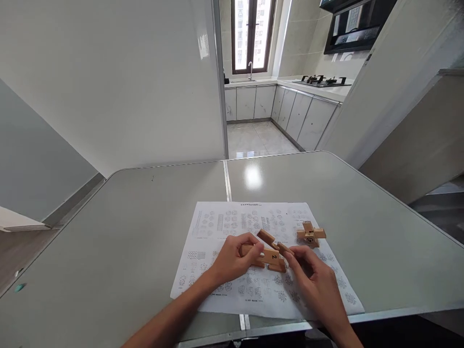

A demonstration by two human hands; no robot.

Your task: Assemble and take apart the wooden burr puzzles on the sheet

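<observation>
Over a printed paper sheet (213, 299), my left hand (235, 256) pinches a wooden puzzle piece (271, 256) marked with a 2. My right hand (311, 275) has its thumb and fingers closed on the end of another notched wooden piece (284, 249), which meets the first. A further notched piece (266, 236) sits just above them, slanting up to the left. One more short piece (277, 267) shows below the marked one. Whether these lower and upper pieces are joined cannot be seen. Right of my hands, a cross-shaped assembly of wooden pieces (311, 235) rests at the sheet's edge.
The grey table (145, 232) has a metal seam (227, 181) down its middle. A small teal object (20, 287) lies near its left edge. Beyond the far edge, a doorway leads to a kitchen with white cabinets (246, 102) and a gas stove (322, 81).
</observation>
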